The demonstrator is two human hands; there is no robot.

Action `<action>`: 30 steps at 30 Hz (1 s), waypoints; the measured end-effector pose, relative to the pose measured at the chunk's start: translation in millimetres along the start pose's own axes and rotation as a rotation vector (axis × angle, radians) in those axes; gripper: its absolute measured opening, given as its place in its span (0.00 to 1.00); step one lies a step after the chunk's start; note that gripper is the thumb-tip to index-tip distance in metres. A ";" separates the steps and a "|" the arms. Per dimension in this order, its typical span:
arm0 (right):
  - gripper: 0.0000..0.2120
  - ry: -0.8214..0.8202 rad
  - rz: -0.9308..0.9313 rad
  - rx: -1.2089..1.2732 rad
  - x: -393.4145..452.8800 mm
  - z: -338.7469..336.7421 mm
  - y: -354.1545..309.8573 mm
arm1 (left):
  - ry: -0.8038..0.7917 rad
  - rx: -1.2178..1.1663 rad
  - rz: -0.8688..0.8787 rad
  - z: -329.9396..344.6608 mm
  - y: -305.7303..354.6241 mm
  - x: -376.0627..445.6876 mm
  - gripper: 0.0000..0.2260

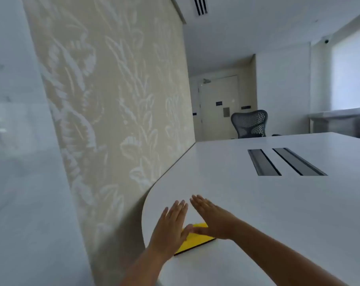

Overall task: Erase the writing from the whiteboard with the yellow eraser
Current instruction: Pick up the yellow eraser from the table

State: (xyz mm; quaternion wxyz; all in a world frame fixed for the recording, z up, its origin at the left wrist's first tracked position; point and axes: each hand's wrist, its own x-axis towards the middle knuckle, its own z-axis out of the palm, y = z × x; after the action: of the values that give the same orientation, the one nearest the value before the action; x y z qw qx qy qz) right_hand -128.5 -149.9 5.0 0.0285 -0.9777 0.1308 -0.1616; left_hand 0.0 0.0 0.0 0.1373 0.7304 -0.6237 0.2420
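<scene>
The yellow eraser (193,239), flat with a dark underside, lies near the rounded near-left corner of the white table (257,203). My left hand (170,226) and my right hand (212,217) hover flat just above it, fingers straight and pointing away from me, thumbs nearly touching over the eraser. Neither hand grips it. A glossy white board surface (16,141) fills the far left of the view. It is blurred, and I can make out no writing on it.
A patterned beige wall panel (117,100) stands between the board and the table's left edge. Two dark cable slots (284,162) sit in the tabletop. A mesh office chair (250,123) stands at the far end, before a closed door (220,104).
</scene>
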 end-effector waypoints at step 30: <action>0.33 0.088 0.026 0.139 -28.4 57.5 -8.7 | -0.033 0.047 -0.087 48.4 8.7 -30.9 0.35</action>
State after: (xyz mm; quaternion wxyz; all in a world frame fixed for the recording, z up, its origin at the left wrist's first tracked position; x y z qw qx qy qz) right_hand -133.7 -133.2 -57.2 0.0928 -0.9636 0.1330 -0.2126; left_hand -2.9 0.2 -58.0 0.1204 0.7637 -0.5877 0.2384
